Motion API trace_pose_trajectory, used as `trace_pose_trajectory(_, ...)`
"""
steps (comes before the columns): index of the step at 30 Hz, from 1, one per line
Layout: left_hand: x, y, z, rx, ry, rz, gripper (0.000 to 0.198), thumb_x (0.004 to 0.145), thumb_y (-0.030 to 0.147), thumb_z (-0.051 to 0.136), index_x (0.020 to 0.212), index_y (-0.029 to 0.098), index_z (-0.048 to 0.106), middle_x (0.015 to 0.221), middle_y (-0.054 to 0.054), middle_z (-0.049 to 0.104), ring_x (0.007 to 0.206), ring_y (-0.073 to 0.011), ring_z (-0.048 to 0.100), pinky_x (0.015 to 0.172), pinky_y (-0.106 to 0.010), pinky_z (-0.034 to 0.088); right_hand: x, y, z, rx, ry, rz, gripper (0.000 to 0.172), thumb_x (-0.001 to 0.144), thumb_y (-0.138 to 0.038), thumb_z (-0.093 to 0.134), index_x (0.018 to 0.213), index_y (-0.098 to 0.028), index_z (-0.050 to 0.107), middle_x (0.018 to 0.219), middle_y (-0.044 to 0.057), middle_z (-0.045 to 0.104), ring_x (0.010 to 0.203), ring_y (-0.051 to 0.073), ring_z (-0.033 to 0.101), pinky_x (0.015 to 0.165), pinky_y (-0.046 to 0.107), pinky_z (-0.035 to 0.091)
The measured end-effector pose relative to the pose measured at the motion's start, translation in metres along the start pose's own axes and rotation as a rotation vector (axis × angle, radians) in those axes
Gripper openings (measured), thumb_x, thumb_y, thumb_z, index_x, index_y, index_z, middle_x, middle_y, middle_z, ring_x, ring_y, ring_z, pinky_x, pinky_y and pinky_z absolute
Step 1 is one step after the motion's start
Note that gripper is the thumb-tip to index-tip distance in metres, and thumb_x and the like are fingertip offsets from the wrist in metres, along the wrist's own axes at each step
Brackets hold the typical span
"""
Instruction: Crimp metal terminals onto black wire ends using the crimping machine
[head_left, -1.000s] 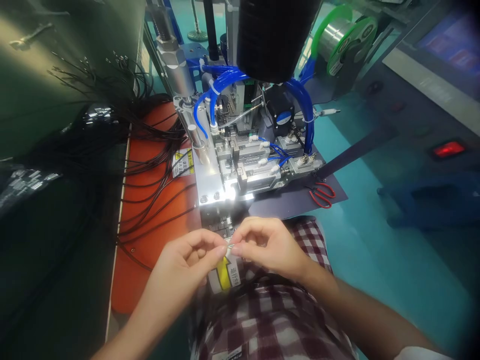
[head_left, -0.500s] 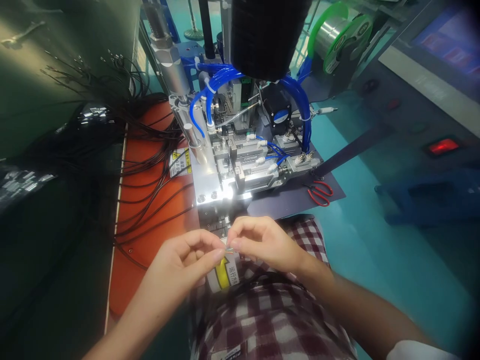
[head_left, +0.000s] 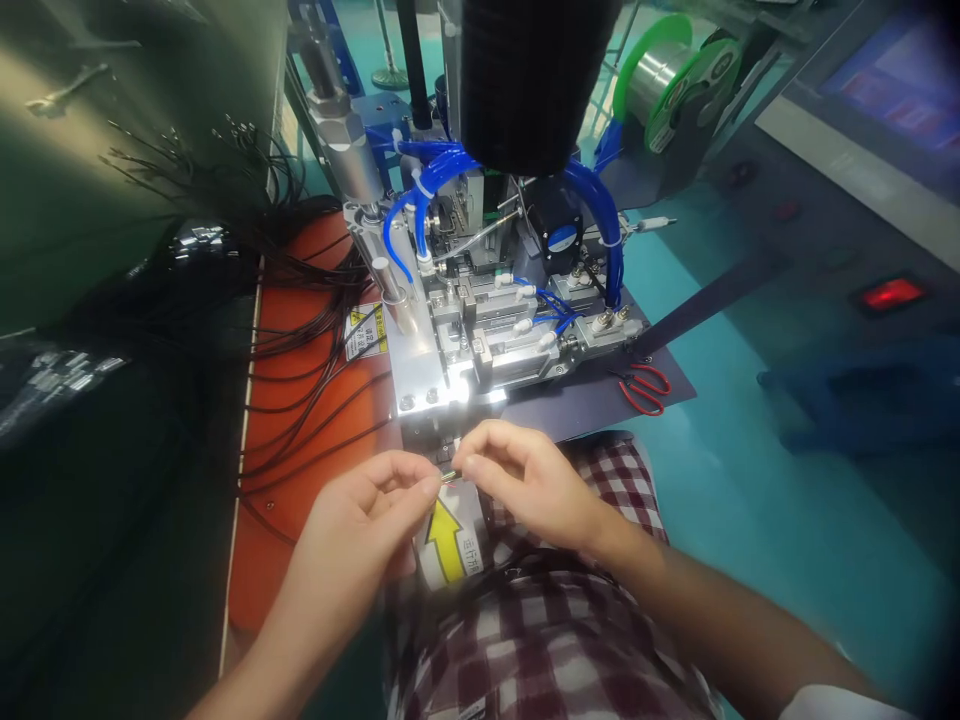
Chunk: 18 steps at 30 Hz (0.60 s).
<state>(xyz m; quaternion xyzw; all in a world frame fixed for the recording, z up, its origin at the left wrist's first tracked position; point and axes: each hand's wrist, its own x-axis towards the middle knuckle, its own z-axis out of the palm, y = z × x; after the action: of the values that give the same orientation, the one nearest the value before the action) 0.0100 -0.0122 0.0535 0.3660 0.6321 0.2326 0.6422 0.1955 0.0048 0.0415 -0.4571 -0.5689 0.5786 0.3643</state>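
My left hand is closed, thumb and index finger pinched together in front of the machine's lower edge. My right hand is closed in a similar pinch, its fingertips a short gap from the left ones. A short, thin wire end spans that gap, with a dark part toward the right fingertips and finer, lighter strands toward the left. Its remaining length is hidden by the fingers. Just below lies a white label with a yellow arrow. The metal machine with blue air tubes stands beyond both hands.
Several black cables lie across the orange board on the left. Red-handled pliers rest on the dark plate at right. A green-rimmed wire spool hangs at upper right, near a control box with a lit red switch.
My fingertips have drawn slightly apart and shifted a little up, so the dark part of the wire end now shows between them. The arrow label is less covered. The view has shifted slightly.
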Motion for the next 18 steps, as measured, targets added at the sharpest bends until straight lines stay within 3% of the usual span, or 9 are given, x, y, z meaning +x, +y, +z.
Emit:
trace_pose_trajectory(8,0.001,0.004,0.004,-0.013,0.02,-0.001,0.043,0.07,0.06,0.074,0.081,0.021,0.06,0.054,0.008,0.041,0.047,-0.0091,0.037,0.046,-0.023,0.037,-0.001,-0.001,0.012,0.106,0.09,0.086,0.008,0.079,-0.02,0.067,0.073,-0.016,0.063,0.057,-0.006,0.051,0.05,0.007,0.041,0.048,0.021,0.034)
trace_pose_trajectory(18,-0.004,0.01,0.009,-0.251,-0.016,-0.011,0.037,0.069,0.05,0.076,0.073,0.022,0.054,0.049,0.009,0.035,0.049,-0.0087,0.03,0.046,-0.02,0.028,-0.001,0.0,0.023,0.304,0.107,0.221,0.015,0.073,-0.027,0.07,0.072,-0.016,0.06,0.059,-0.005,0.052,0.05,0.007,0.04,0.046,0.021,0.032)
